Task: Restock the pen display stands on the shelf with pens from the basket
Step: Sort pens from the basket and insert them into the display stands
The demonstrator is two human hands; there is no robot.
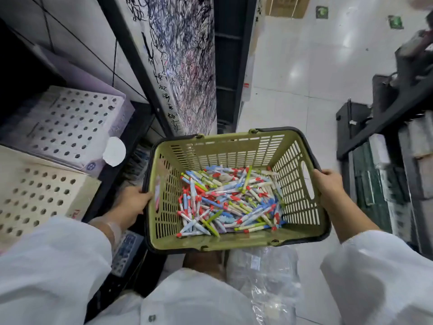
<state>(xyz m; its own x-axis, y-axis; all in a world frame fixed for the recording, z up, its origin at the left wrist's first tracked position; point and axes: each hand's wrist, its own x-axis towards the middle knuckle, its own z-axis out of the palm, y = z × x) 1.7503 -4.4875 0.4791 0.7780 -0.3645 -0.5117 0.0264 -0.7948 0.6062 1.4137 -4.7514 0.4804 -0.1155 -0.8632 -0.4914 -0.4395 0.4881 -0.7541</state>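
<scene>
At about nine o'clock, two pen display stands sit on the dark shelf (121, 146). The cream stand (39, 195) is nearer the person, and the pale purple stand (70, 123) is behind it, at ten o'clock. Both have rows of small round holes on top, and the holes look empty, though this side of the view is a bit blurry. A white round sticker (114, 151) hangs off the purple stand's corner.

At eight o'clock, the left hand (131, 205) comes out of a white sleeve (54, 254). Its fingers are curled around the left rim of the basket (218, 146) and grip it.

At twelve o'clock stands a tall white post (185, 66) covered in pen scribbles.

The green basket with its black edge is in the middle, held up between the two hands, just right of the shelf. A big pile of pens (229, 200) lies on its bottom. The pens are white, blue and green, and many have red ends.

At six o'clock, under the basket, lies a clear plastic bag (264, 273) on the white floor (304, 66).

At four o'clock, the right hand (328, 184) grips the basket's right rim, with the thumb on top.

At two o'clock are more dark shelves (384, 127).
</scene>
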